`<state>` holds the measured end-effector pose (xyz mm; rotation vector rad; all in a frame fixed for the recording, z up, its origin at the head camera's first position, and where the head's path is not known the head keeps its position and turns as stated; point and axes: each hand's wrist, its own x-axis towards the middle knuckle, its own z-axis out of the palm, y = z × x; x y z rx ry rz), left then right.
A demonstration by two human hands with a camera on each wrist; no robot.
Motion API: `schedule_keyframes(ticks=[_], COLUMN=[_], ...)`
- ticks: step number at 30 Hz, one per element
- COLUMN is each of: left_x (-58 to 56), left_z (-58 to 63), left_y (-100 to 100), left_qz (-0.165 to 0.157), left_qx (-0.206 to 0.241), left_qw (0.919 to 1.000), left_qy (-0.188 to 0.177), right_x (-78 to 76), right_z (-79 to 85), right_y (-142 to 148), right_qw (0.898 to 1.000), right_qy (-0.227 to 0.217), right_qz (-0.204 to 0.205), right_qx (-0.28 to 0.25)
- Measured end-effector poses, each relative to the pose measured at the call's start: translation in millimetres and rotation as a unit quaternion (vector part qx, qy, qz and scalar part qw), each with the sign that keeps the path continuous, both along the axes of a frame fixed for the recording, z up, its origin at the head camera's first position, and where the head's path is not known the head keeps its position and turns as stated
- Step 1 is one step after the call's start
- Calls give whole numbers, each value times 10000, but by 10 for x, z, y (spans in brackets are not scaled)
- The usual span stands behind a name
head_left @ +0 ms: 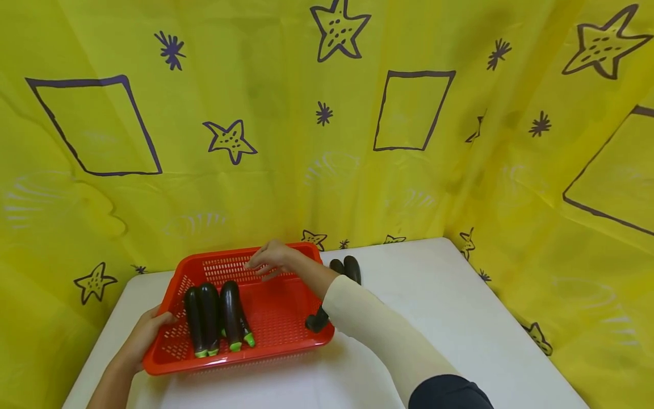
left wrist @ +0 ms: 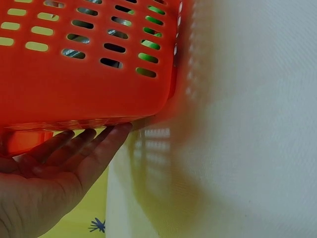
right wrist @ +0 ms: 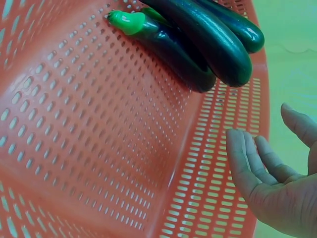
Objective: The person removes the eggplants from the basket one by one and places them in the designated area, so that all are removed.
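A red plastic basket with slotted walls sits on the white table. Several dark purple eggplants with green stem ends lie in its left part. My left hand grips the basket's left side, thumb over the rim. In the left wrist view its fingers press against the outside of the basket. Over the basket's far wall hovers my right hand, fingers loosely bent, nothing in it. The right wrist view has that hand beside the slotted wall, apart from the eggplants.
More eggplants lie on the table right of the basket, partly hidden behind my right forearm. A dark rounded thing shows below that forearm. Yellow curtains with drawn stars stand along the table's far and right edges.
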<state>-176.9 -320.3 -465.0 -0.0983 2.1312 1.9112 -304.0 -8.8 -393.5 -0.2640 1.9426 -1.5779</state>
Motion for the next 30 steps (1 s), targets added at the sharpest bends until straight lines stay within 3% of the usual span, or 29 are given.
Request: schedule_keyframes(ticks=[30], left_x=[2], left_z=[0], left_y=[1], left_qz=[67], left_qx=[11], left_qw=[10000], left_qy=[-32], right_x=[55], right_z=[-274], right_y=[-361], right_qw=[9987], right_qy=[-36], right_qz=[176], right_qx=[469])
